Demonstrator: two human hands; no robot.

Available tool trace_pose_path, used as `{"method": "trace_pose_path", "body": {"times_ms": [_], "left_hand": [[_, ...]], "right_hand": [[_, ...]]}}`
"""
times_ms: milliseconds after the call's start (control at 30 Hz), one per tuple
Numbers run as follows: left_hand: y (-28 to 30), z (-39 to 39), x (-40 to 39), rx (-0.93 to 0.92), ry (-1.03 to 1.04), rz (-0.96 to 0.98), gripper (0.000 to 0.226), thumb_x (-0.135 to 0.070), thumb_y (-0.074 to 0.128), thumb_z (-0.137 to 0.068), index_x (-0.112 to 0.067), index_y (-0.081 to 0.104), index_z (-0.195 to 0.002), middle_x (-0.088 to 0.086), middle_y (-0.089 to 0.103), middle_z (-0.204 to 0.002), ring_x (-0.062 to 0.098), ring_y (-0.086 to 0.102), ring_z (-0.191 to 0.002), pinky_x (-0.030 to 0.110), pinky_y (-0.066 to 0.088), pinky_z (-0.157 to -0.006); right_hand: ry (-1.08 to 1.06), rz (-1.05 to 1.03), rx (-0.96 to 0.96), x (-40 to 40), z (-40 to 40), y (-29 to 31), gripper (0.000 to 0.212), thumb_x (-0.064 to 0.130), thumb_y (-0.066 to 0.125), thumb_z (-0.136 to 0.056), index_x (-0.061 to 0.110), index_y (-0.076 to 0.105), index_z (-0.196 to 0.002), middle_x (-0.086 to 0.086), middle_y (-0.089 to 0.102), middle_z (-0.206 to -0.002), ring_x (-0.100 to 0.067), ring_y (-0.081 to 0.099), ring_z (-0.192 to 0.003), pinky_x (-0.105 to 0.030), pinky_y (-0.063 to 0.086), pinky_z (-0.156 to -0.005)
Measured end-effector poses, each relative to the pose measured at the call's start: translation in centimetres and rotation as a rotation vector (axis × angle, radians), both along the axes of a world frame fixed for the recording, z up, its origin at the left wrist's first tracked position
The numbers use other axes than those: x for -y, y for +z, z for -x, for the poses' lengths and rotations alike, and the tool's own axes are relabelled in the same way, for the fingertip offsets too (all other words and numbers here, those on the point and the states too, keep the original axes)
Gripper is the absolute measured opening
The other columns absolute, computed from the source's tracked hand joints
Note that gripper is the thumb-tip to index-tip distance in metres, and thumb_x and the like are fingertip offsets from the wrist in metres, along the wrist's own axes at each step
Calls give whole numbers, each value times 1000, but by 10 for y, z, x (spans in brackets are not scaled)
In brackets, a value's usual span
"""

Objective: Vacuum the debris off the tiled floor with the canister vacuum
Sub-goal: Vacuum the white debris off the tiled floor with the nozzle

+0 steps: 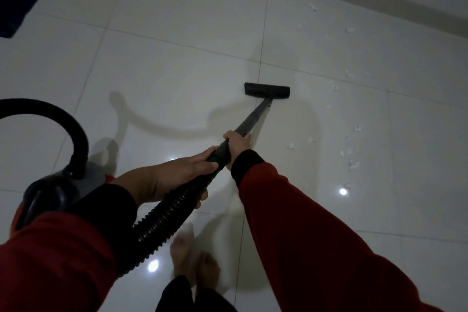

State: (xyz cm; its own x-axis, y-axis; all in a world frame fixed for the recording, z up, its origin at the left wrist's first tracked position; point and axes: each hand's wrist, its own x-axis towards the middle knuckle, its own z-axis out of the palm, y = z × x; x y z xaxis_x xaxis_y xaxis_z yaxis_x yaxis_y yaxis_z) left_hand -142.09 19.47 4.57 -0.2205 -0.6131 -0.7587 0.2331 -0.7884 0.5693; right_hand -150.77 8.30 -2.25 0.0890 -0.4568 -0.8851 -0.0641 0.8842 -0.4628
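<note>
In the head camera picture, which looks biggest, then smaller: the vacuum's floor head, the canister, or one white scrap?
1. Canister, though it is nearest the camera, which enlarges it.
2. Floor head.
3. White scrap, smallest.

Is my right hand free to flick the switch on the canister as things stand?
Probably not. The right hand is wrapped round the wand, and the canister sits behind the left hand and hose. No switch is visible.

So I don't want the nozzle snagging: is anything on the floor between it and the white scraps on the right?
Nothing visible. Only bare tiled floor lies between the floor nozzle and the nearest scraps to its right.
</note>
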Motion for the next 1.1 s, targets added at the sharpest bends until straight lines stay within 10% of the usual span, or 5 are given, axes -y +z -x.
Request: {"method": "trace_pose_path", "body": {"times_ms": [1100], "left_hand": [[-20, 22, -215, 47, -159, 27, 65, -39, 58, -88, -58, 24, -140, 15, 57, -71, 29, 57, -64, 33, 53, -57]], "right_hand": [[6, 63, 169, -221, 50, -15, 100, 0, 57, -86, 45, -6, -149, -11, 51, -104, -19, 57, -62, -32, 52, -61]]}}
